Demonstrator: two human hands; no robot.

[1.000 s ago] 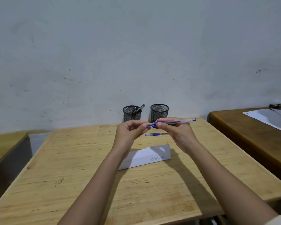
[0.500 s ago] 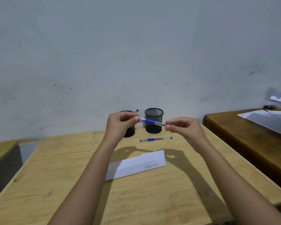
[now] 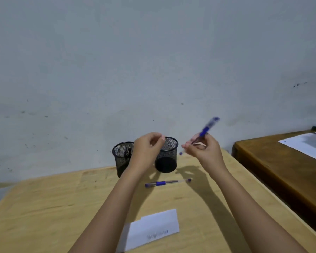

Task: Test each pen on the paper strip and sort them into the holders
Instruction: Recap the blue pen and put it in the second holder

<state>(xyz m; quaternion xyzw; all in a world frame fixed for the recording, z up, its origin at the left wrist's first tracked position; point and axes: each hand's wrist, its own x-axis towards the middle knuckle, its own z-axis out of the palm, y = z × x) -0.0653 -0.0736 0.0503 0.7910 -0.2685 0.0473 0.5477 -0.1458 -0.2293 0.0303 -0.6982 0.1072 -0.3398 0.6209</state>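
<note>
My right hand (image 3: 206, 150) grips a blue pen (image 3: 204, 132), which tilts up to the right and is blurred. My left hand (image 3: 148, 150) is beside it with the fingers pinched shut and nothing visible in them; it overlaps both holders. A second blue pen (image 3: 167, 182) lies on the table in front of the holders. The left black mesh holder (image 3: 119, 157) has a dark pen in it. No pen shows in the right mesh holder (image 3: 169, 157). The white paper strip (image 3: 153, 230), with scribbles on it, lies near me between my forearms.
The light wooden table (image 3: 44, 207) ends at the grey wall just behind the holders. A darker wooden table (image 3: 274, 161) stands to the right across a narrow gap, with a white sheet (image 3: 303, 147) on it.
The pen was held between both hands; now only my right hand holds it, swung up to the right. My left hand has let go and sits in front of the holders.
</note>
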